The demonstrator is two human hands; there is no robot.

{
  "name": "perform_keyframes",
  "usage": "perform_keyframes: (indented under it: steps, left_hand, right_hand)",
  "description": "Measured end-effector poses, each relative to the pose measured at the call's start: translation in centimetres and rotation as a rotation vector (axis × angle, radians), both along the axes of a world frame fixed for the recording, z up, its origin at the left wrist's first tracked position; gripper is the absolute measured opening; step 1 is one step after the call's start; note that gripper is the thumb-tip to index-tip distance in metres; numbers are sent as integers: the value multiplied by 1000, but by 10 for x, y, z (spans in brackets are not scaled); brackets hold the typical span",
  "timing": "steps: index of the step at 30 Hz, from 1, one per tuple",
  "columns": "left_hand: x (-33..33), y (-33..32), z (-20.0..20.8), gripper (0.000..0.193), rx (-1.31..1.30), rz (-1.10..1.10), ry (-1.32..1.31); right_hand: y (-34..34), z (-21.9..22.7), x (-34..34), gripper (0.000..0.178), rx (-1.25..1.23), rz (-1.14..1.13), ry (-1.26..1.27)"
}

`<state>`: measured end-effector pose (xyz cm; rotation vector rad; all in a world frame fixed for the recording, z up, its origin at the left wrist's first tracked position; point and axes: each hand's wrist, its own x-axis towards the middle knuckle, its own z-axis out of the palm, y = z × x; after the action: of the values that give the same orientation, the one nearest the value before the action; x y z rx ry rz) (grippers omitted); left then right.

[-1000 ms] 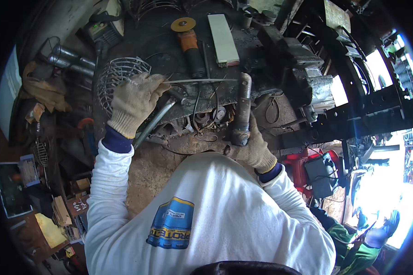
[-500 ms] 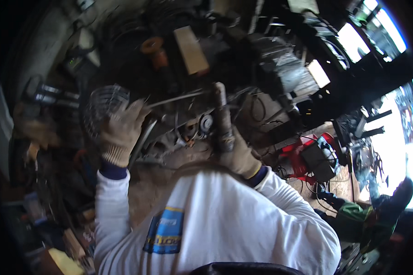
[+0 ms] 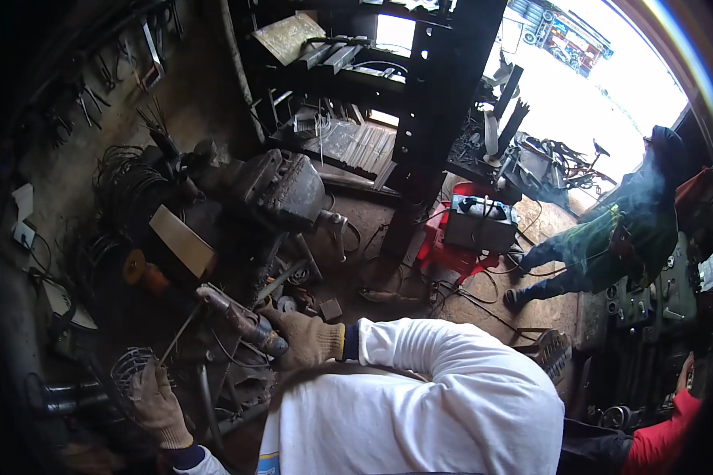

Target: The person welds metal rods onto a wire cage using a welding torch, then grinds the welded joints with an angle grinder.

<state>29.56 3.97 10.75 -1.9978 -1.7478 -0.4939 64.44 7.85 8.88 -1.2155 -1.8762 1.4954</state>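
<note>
My left hand (image 3: 157,404), in a tan knit glove, is closed at the lower left around a thin metal rod (image 3: 182,328). The rod slants up toward the far end of a worn, brown-grey metal cylinder (image 3: 242,317). A round wire cage (image 3: 128,366) lies against the left fingers; I cannot tell whether it is joined to the rod. My right hand (image 3: 303,336), gloved too, is closed at the near end of the cylinder, its fingers partly hidden. A dark cable curves below the cylinder.
Beyond my hands stand a bench vise (image 3: 289,190), a pale wooden block (image 3: 184,241) and an orange grinder-like tool (image 3: 145,273). A boxy machine (image 3: 483,224) sits on a red stool, cables trailing. A person in green (image 3: 626,222) stands right amid smoke; a red sleeve (image 3: 665,435) shows lower right.
The view has swung to the right, so the bench things appear farther left and more of the doorway shows. Both hands keep their holds; the rod still meets the cylinder's far end.
</note>
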Motion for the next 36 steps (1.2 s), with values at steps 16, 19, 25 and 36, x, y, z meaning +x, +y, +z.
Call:
perform_keyframes:
  steps: [16, 19, 25, 36]
  left_hand:
    - [-48, 2, 13, 35, 57, 26, 285]
    - [-42, 4, 13, 37, 72, 35, 285]
    - [-30, -5, 5, 32, 73, 85, 374]
    - [-14, -15, 14, 23, -14, 109, 12]
  right_hand:
    - [5, -18, -17, 85, -5, 133, 18]
    - [10, -25, -24, 90, -89, 79, 21]
    - [7, -56, -37, 95, 22, -31, 14]
    - [12, -52, -34, 95, -100, 69, 149]
